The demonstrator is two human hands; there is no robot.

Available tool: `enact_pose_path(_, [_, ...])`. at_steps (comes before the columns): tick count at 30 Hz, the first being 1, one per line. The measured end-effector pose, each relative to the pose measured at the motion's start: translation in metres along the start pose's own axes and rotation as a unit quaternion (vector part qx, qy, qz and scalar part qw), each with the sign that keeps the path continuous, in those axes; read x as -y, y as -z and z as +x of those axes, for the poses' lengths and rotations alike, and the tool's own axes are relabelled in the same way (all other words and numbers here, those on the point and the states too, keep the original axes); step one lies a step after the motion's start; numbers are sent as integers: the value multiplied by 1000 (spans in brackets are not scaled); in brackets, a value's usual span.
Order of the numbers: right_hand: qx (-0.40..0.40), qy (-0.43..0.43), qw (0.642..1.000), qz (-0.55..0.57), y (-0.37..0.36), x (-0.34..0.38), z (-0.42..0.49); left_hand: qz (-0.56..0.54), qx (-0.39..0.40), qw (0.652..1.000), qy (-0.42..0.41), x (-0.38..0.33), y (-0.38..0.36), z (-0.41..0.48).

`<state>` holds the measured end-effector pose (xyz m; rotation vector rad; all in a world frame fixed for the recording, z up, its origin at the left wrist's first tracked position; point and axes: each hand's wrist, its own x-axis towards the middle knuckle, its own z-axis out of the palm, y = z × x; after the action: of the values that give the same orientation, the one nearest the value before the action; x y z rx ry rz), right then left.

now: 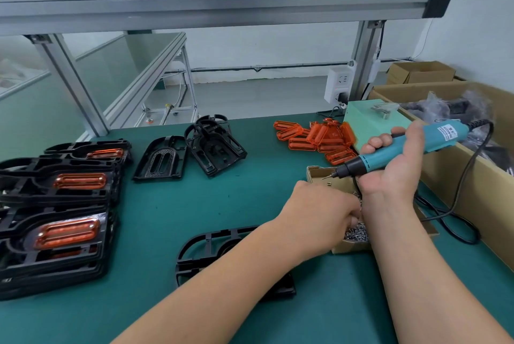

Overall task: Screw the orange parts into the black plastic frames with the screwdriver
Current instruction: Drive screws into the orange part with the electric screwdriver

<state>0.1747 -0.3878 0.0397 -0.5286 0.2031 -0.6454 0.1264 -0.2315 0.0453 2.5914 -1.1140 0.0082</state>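
My right hand (pixel 395 165) grips a blue electric screwdriver (pixel 417 146), its tip pointing left over a small cardboard box of screws (pixel 350 243). My left hand (pixel 319 212) reaches into that box with its fingers closed among the screws; whether it holds one is hidden. A black plastic frame (pixel 211 249) lies on the green mat under my left forearm. Loose orange parts (pixel 317 139) are piled at the back right. Empty black frames (pixel 214 144) lie at the back centre. Stacked black frames with orange parts fitted (pixel 69 204) sit at the left.
A large cardboard box (pixel 459 174) with bagged items runs along the right edge. The screwdriver's black cable (pixel 456 204) loops across the mat beside it. A pale green box (pixel 372 123) stands behind the orange pile. An aluminium shelf frame (pixel 222 4) spans overhead.
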Motion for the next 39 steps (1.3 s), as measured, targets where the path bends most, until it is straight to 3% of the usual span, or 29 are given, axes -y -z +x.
enact_pose_path(3, [3,-3,1000,1,-1,0,0,-89,-34,995,16,2,1,-5])
enact_pose_path(6, [7,-1,1000,7,-2,-1,0,-268,-77,956,94,8,11,-15])
enact_pose_path(9, [15,0,1000,12,-3,-2,-2,-430,-98,885,146,23,28,-30])
enact_pose_path(13, [40,-17,999,21,-9,-6,-11,-634,-63,748,185,53,44,-65])
enact_pose_path(16, [75,-29,996,28,-16,-8,-22,-721,-37,659,213,75,52,-91])
enact_pose_path(18, [104,-38,993,27,-22,-11,-31,-745,-33,625,229,86,54,-105])
enact_pose_path(23, [173,-75,982,12,-33,-25,-60,-726,-7,648,230,89,48,-123])
enact_pose_path(28, [210,-99,973,16,-40,-31,-82,-640,-18,740,204,83,39,-126])
enact_pose_path(31, [221,-98,970,28,-43,-25,-87,-604,-25,774,191,80,34,-126])
enact_pose_path(39, [223,-103,969,19,-46,-26,-98,-587,-38,790,173,76,32,-128])
